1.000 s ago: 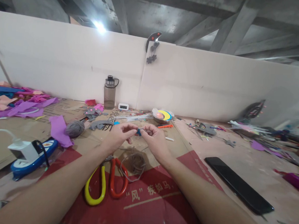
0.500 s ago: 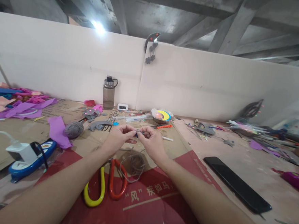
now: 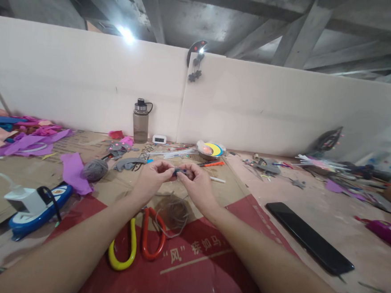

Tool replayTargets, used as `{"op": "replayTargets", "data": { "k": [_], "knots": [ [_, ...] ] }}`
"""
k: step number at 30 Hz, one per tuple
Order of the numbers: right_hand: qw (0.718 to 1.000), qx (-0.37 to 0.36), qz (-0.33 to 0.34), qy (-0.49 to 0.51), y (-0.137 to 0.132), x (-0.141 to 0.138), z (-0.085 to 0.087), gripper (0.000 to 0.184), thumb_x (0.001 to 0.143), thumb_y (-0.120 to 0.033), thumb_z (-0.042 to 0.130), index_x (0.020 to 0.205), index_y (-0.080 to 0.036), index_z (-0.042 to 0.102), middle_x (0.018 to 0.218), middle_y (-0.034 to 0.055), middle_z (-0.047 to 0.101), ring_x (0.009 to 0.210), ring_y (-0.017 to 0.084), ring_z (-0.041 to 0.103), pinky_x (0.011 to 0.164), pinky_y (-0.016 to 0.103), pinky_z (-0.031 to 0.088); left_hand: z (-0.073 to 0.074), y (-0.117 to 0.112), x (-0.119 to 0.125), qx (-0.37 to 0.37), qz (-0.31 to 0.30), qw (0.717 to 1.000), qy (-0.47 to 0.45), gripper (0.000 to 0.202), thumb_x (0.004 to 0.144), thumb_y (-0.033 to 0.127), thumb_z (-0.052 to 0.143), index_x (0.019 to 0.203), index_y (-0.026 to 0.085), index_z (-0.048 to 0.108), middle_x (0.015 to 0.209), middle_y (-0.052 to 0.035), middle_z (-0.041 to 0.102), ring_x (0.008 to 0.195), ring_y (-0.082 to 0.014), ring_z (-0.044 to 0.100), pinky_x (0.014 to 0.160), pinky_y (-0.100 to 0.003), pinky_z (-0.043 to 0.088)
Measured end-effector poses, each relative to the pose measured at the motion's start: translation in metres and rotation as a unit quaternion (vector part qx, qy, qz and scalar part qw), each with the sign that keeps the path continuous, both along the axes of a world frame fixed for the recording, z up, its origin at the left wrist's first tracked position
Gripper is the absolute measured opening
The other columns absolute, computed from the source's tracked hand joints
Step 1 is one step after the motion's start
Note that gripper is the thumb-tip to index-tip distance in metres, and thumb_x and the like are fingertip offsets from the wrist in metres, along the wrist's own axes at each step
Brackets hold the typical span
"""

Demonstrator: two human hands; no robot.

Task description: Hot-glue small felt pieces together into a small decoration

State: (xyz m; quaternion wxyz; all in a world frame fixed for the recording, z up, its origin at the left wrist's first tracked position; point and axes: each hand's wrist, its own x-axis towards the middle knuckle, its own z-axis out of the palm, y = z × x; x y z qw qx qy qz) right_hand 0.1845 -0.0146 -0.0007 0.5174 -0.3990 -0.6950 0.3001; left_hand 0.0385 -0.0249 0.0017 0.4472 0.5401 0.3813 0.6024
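Note:
My left hand (image 3: 153,178) and my right hand (image 3: 194,185) meet above the table, fingertips pinched together on a small blue piece (image 3: 177,172) held between them. A thin grey thread hangs from the piece down to a loose tangle of thread (image 3: 174,209) on the cardboard. Just below my left wrist lie scissors with one yellow and one red handle (image 3: 137,244). Both forearms reach in from the bottom edge.
A grey yarn ball (image 3: 94,170) and purple felt (image 3: 71,171) lie at left, beside a white charger on a blue device (image 3: 39,204). A water bottle (image 3: 140,121) and a small clock (image 3: 159,139) stand by the white wall. A black phone (image 3: 309,238) lies at right.
My hands have stayed together on the blue piece, the fingers shifting slightly around it. The view has drifted a little.

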Motion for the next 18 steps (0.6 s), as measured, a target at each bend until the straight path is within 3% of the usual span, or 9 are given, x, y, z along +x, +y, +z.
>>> {"op": "replayTargets", "data": {
  "k": [12,18],
  "knots": [
    [1.0,-0.014,0.006,0.021,-0.0015,0.0006,0.0019,0.021,0.074,-0.037,0.054,0.076,-0.017,0.061,0.057,-0.0039,0.044,0.052,0.01,0.034,0.05,0.023,0.027,0.0013,-0.002,0.0023,-0.007,-0.004,1.0,0.016,0.023,0.063,0.033,0.072,0.073,0.014,0.062,0.067,0.0006,0.061,0.061,-0.0102,0.058,0.071,-0.03,0.052],
    [0.997,-0.047,0.022,0.063,-0.0002,0.0,0.0042,0.017,0.073,-0.033,0.055,0.074,-0.017,0.056,0.061,-0.0027,0.049,0.053,0.01,0.038,0.05,0.022,0.03,0.0013,-0.0018,0.0023,-0.034,-0.059,0.998,-0.005,0.027,0.064,0.032,0.072,0.081,0.014,0.063,0.075,-0.001,0.064,0.068,-0.0122,0.061,0.077,-0.034,0.053]
  ]
}}
